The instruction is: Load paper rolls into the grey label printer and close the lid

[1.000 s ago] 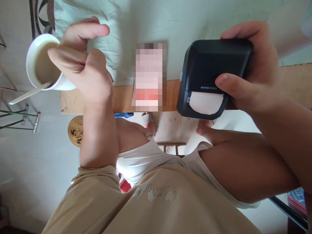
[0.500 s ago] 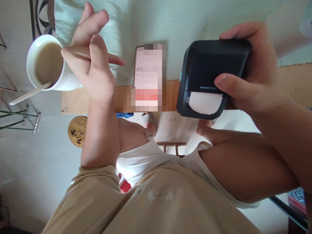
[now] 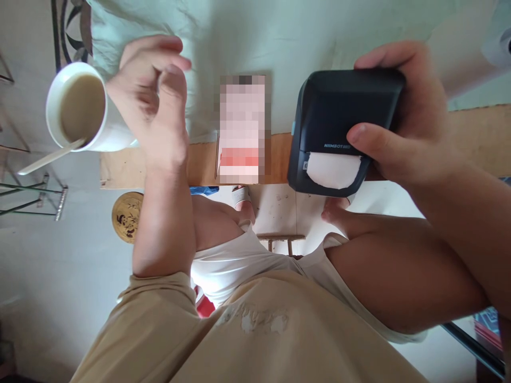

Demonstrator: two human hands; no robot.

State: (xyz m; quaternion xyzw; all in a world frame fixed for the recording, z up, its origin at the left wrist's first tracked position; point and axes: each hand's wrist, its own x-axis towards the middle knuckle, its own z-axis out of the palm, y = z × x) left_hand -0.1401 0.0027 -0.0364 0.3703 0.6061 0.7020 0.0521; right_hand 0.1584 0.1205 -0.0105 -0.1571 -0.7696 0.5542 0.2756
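Black printer (image 3: pixel 347 109), at right, over near table edge (image 3: pixel 279 159); gripped in right hand (image 3: pixel 419 114). Shows white paper (image 3: pixel 334 170) in near-end opening. Left hand (image 3: pixel 149 98) at left, half-curled, blurred, cannot tell whether closed. Just beside, white cup (image 3: pixel 114 133): contains cloudy brown liquid (image 3: pixel 82 106) plus spoon (image 3: pixel 51 157), leaning out near-left.

"NIIMBOT" on black handheld device (image 3: pixel 335 114); characters after it blurred.

Matt plastic, wrinkled fabric, bare wood
The printer (image 3: pixel 347 106) is smooth plastic, its paper (image 3: pixel 333 169) matt; the cup (image 3: pixel 114 130) looks glossy, the spoon (image 3: pixel 54 158) like dull plastic; the tablecloth (image 3: pixel 311 32) is wrinkled fabric, the table (image 3: pixel 202 165) wood, the shirt (image 3: pixel 239 361) matt cloth with a rough print (image 3: pixel 265 320).
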